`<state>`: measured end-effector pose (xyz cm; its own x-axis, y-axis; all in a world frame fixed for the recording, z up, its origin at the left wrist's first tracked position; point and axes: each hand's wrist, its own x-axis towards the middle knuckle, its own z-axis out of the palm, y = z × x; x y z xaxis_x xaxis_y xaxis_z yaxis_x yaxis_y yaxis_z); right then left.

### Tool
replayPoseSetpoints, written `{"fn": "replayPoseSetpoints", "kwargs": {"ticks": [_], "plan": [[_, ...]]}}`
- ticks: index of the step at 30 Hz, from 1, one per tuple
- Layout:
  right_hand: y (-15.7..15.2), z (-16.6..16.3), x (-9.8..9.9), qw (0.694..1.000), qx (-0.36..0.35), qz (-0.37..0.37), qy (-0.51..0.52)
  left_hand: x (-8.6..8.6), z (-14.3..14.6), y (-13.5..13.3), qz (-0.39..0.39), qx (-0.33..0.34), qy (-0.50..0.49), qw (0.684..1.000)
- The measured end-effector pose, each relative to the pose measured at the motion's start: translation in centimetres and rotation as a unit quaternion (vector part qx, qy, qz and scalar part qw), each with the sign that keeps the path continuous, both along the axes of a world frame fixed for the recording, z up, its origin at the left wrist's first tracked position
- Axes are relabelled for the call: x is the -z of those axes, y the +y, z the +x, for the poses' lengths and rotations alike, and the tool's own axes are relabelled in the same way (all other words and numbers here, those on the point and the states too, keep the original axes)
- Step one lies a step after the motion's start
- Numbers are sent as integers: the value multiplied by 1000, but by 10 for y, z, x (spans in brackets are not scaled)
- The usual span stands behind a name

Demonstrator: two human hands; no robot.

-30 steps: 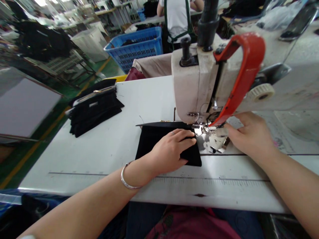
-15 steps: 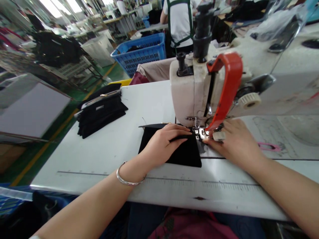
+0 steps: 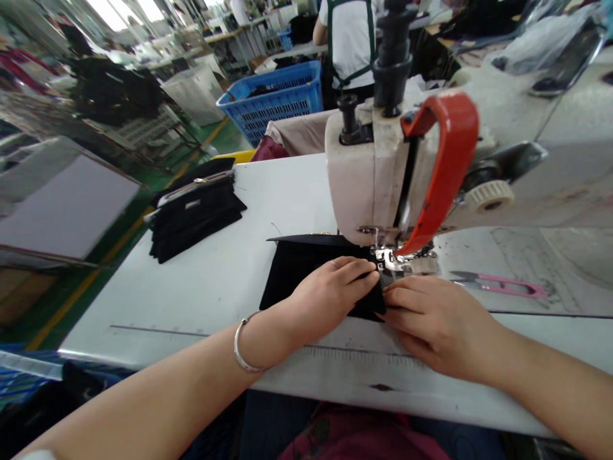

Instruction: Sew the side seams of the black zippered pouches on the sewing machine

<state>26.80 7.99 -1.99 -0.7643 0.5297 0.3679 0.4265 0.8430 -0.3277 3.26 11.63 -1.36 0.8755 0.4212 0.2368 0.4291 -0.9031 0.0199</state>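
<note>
A black fabric piece [image 3: 297, 268] lies on the white machine table, its right edge beside the presser foot [image 3: 387, 259] of the sewing machine [image 3: 352, 185]. My left hand [image 3: 330, 294] rests on top of the fabric, fingers stretched out, the tips close to the foot. At the fabric's near right corner, my right hand [image 3: 435, 322] has its thumb and fingers closed on the edge; the fingertips are partly hidden. Above the foot curves a red guard [image 3: 447, 172]. Pink-handled thread snips [image 3: 507, 285] lie on the machine bed, right of the foot.
A stack of black fabric pieces [image 3: 196, 214] sits at the table's far left. Ruler markings [image 3: 153, 330] run along the front of the table. Beyond it stand a blue crate [image 3: 275, 99] and a person in a white shirt [image 3: 352, 45].
My right hand has come from beside the presser foot toward me, onto the fabric's corner, uncovering the snips. My left hand has slid slightly right and nearer to me along the fabric.
</note>
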Motion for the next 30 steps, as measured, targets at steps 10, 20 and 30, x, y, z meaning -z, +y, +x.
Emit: {"fn": "replayPoseSetpoints", "kwargs": {"ticks": [10,20,30], "plan": [[4,-4,1,999,35,4,-30,5,-1,14,49,-7,-12,999],[4,7,-1,999,26,3,-23,5,-1,-12,-26,-6,-119,993],[7,10,-1,999,26,30,-35,5,-2,-5,-66,12,-133,989]]}}
